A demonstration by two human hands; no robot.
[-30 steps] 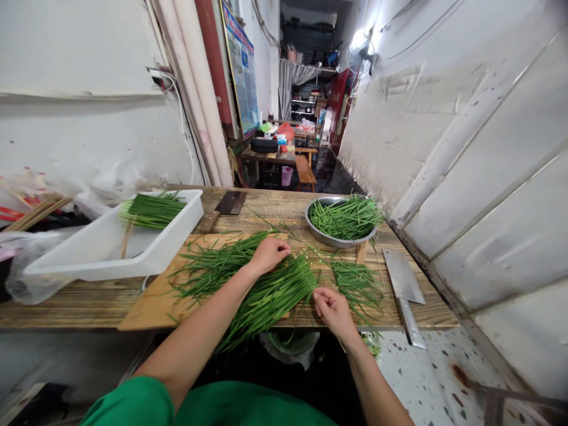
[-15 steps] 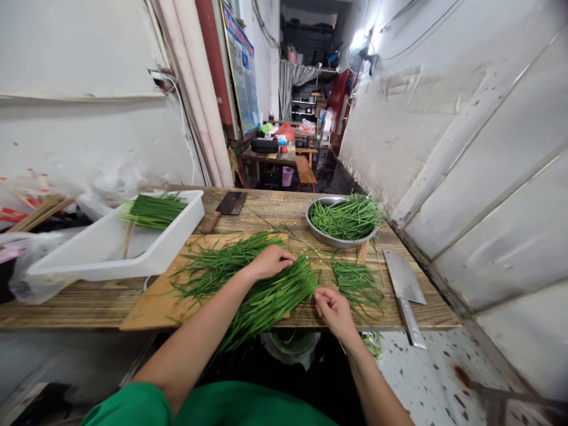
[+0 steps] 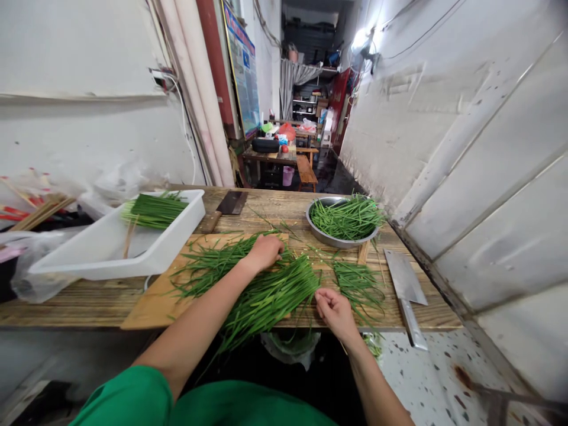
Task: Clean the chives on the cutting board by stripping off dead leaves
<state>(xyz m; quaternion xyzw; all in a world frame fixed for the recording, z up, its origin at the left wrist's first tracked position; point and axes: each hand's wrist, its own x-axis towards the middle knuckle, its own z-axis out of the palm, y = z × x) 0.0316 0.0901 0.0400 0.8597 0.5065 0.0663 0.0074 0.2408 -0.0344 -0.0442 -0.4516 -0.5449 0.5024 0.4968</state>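
Note:
A large heap of chives (image 3: 270, 296) lies across the wooden cutting board (image 3: 151, 305), its pale cut ends to the right. My left hand (image 3: 265, 252) is over the upper part of the heap, fingers curled down into the chives, fingertips partly hidden. By the cut ends, my right hand (image 3: 335, 309) is closed in a pinch. A thin stick like a bamboo skewer (image 3: 344, 348) sticks out below its wrist; most of it is hidden by the hand. A smaller bunch of chives (image 3: 357, 284) lies just right of that hand.
A metal bowl (image 3: 331, 238) of chives stands at the back right. A cleaver (image 3: 403, 281) lies on the right, its handle over the table edge. Another cleaver (image 3: 233, 203) lies behind the board. At left, a white tray (image 3: 171, 248) holds chives. Scraps are scattered on the wooden table (image 3: 275, 204).
My left hand has moved left and slightly away from me, off the cut ends and onto the upper chives, its fingers curling down. My right hand has stayed nearly still.

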